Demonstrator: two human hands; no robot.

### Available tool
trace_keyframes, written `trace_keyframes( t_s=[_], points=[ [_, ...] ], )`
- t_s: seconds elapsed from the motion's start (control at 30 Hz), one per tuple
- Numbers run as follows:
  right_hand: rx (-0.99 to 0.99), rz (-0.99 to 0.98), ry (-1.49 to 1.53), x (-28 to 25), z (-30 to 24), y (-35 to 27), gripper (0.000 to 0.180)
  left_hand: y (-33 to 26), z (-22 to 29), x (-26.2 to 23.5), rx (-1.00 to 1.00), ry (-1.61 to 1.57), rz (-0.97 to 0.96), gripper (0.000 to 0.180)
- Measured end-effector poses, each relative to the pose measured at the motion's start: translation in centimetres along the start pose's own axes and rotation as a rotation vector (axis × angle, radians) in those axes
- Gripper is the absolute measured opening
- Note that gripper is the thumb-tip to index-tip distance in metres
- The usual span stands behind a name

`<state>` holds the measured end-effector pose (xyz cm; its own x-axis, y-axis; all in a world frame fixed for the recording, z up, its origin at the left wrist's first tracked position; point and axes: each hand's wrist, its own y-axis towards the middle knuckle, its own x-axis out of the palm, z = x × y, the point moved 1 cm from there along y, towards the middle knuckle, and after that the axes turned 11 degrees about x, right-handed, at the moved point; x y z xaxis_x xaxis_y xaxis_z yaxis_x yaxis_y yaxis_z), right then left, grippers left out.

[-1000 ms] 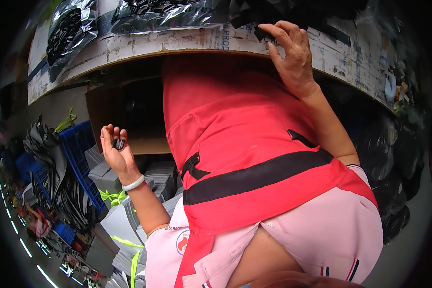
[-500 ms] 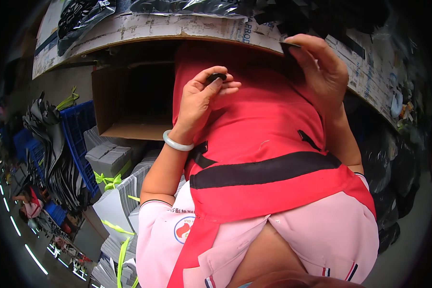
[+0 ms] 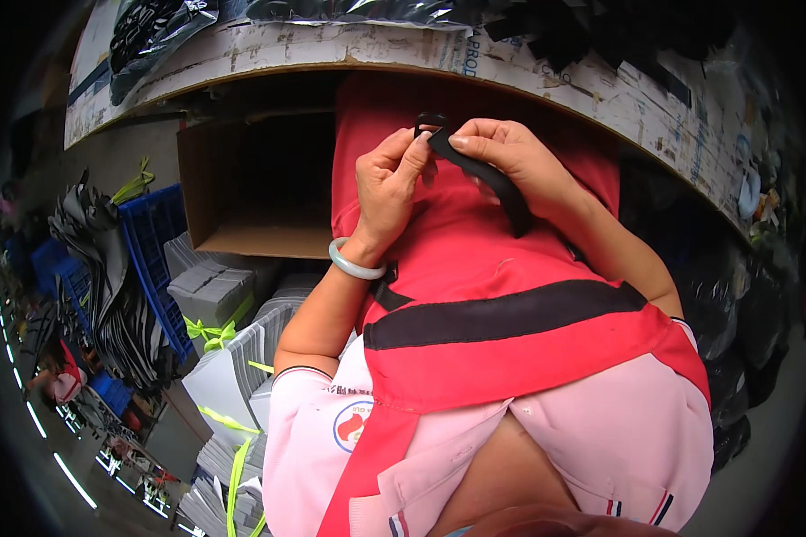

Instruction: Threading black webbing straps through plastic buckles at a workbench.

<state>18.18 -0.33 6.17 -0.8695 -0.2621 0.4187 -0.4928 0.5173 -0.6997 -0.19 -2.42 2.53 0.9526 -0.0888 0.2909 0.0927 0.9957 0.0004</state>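
Note:
Above my red apron (image 3: 510, 242), both hands are close together in front of me. My left hand (image 3: 385, 188), with a pale bangle (image 3: 356, 260) on its wrist, pinches a small black buckle (image 3: 433, 118) with an opening in it. The fingers of my right hand (image 3: 521, 166) are closed on a black strap (image 3: 503, 186). One end of the strap is at the buckle's opening, next to my left fingertips; the other end hangs down over the apron. Whether the strap passes through the buckle cannot be made out.
A worn white worktable (image 3: 331, 49) runs across in front of me, with black pieces (image 3: 573, 36) and a plastic bag (image 3: 157, 40) on it. To my left are an opened cardboard box (image 3: 264, 240), blue crates (image 3: 152, 259) and grey sheet stacks (image 3: 210, 291). Dark plastic bags (image 3: 725, 304) lie right.
My right hand has come down and left from the table edge, bringing the strap to the buckle. My left hand has shifted slightly right and up with the buckle.

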Motion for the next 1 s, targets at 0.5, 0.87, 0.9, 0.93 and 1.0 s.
trace_keyframes(
  t_s=[0.5,0.87,0.9,0.93,1.0],
  points=[
    [-0.055,-0.181,0.461,0.1,0.5,0.6,0.015,0.8,-0.9,0.1,0.455,0.504,-0.091,0.023],
    [-0.121,-0.046,0.429,0.1,1.2,0.9,0.019,0.8,-1.6,-0.3,0.569,0.642,-0.140,0.018],
    [-0.120,-0.046,0.429,0.2,1.1,0.9,0.019,1.1,-1.7,-0.4,0.618,0.701,-0.167,0.019],
    [-0.126,-0.010,0.404,0.4,0.9,1.0,0.020,1.1,-1.8,-0.6,0.667,0.760,-0.195,0.019],
    [-0.131,0.027,0.379,0.2,0.7,1.1,0.022,1.0,-2.0,-0.9,0.616,0.740,-0.233,0.024]
  ],
)
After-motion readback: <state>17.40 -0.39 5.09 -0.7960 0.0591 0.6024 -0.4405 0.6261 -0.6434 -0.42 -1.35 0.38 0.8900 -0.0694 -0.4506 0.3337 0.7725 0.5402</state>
